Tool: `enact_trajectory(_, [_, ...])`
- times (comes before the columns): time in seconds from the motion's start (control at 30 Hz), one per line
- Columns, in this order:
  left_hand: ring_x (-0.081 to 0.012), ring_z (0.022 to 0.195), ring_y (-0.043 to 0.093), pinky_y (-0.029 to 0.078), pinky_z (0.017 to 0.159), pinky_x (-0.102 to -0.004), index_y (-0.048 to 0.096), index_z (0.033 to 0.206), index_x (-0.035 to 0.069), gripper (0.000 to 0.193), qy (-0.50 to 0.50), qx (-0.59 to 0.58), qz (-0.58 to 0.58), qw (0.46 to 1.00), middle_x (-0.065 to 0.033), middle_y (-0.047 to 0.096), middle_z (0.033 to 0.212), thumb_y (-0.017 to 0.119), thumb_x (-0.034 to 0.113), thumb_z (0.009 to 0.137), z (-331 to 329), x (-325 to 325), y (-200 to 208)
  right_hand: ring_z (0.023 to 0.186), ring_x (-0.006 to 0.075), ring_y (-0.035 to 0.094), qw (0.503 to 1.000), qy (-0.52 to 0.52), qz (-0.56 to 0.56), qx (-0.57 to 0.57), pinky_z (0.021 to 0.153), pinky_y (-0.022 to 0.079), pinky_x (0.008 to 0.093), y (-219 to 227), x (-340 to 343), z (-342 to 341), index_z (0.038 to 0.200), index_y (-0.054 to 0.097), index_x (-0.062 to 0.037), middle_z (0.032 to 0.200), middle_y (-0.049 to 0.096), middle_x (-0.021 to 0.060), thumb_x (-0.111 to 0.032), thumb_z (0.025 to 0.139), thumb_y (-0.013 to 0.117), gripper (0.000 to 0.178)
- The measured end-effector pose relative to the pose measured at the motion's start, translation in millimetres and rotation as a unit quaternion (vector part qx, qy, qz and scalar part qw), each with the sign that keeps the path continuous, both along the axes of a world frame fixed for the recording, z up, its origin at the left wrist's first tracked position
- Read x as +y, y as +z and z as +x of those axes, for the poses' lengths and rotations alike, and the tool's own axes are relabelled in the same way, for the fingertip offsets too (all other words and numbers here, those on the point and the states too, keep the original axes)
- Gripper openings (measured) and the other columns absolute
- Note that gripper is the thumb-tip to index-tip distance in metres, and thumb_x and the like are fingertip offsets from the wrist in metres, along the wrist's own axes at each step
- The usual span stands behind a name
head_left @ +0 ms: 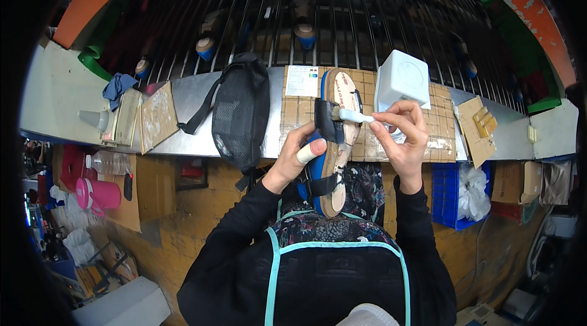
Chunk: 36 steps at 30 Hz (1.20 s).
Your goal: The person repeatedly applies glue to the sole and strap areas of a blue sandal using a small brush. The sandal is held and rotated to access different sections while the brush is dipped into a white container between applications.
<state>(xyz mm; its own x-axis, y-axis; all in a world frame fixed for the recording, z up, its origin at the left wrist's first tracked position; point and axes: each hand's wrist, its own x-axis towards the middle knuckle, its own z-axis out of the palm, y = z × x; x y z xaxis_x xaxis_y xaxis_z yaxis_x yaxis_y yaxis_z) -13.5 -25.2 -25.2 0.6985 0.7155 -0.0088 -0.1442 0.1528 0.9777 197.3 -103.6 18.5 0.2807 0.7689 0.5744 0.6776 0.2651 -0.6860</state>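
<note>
- Clearly, the left hand (296, 158), one finger wrapped in white, is clamped on the side of a blue-edged sandal (335, 161) between both hands.
- Apart from it, the right hand (405, 136) pinches a slim white brush (357, 116), bristles at the sandal's black strap.
- The sandal's near end overhangs the desk (275, 106) edge.
- Left of the left hand lies a black mesh bag (240, 112); smooth metal separates it from taped cardboard (437, 136).
- Just beyond the right hand: a boxy white container (403, 78).

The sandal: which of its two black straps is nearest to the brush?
It is the far strap, higher in the picture: the brush in the right hand has its tip there. The near strap, lower down, lies away from the brush.
</note>
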Motion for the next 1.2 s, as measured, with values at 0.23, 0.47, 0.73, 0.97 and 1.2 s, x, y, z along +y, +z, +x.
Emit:
enact_trajectory(0.23, [-0.0154,0.091,0.063,0.051,0.082,-0.0275,0.057,0.113,-0.007,0.087,-0.005,0.002,-0.023,1.0,-0.0101,0.064,0.1,0.066,0.07,0.074,5,1,4,0.066,0.0101,0.052,0.999,-0.017,0.025,-0.013,0.075,0.032,0.0273,7,-2,4,0.087,0.076,-0.0085,0.084,0.057,0.0006,-0.013,0.071,0.081,0.017])
enact_trajectory(0.47, [-0.0152,0.093,0.062,0.05,0.082,-0.0281,0.058,0.114,-0.007,0.087,-0.008,0.014,0.04,0.999,-0.0112,0.064,0.103,0.065,0.07,0.074,8,0,12,0.068,0.0103,0.053,0.995,-0.074,0.055,-0.041,0.071,0.033,0.0273,16,1,3,0.088,0.076,-0.0084,0.085,0.055,0.0007,-0.013,0.073,0.081,0.017])
enact_trajectory(0.73, [-0.0154,0.094,0.061,0.047,0.085,-0.0271,0.06,0.112,-0.007,0.071,-0.022,-0.02,-0.017,0.999,-0.0116,0.064,0.1,0.061,0.059,0.083,4,6,1,0.07,0.013,0.052,0.997,-0.028,0.039,-0.059,0.075,0.033,0.0303,8,-4,4,0.088,0.076,-0.0098,0.084,0.057,0.0014,-0.012,0.068,0.082,0.021])
enact_trajectory(0.97, [-0.0145,0.095,0.061,0.048,0.082,-0.0264,0.058,0.117,-0.006,0.073,-0.007,-0.026,-0.056,0.998,-0.0112,0.063,0.104,0.061,0.06,0.084,7,7,7,0.075,0.0149,0.051,0.991,-0.039,0.066,-0.107,0.075,0.033,0.0308,7,-8,3,0.087,0.076,-0.0114,0.085,0.058,0.0012,-0.012,0.066,0.083,0.023])
enact_trajectory(1.2, [-0.0152,0.089,0.066,0.055,0.077,-0.0275,0.056,0.12,-0.002,0.076,-0.04,-0.062,-0.111,0.991,-0.0114,0.065,0.105,0.058,0.065,0.084,13,12,9,0.076,0.0158,0.052,0.976,-0.043,0.091,-0.193,0.076,0.03,0.032,15,-16,-1,0.088,0.076,-0.0136,0.086,0.059,0.0007,-0.014,0.064,0.084,0.025])
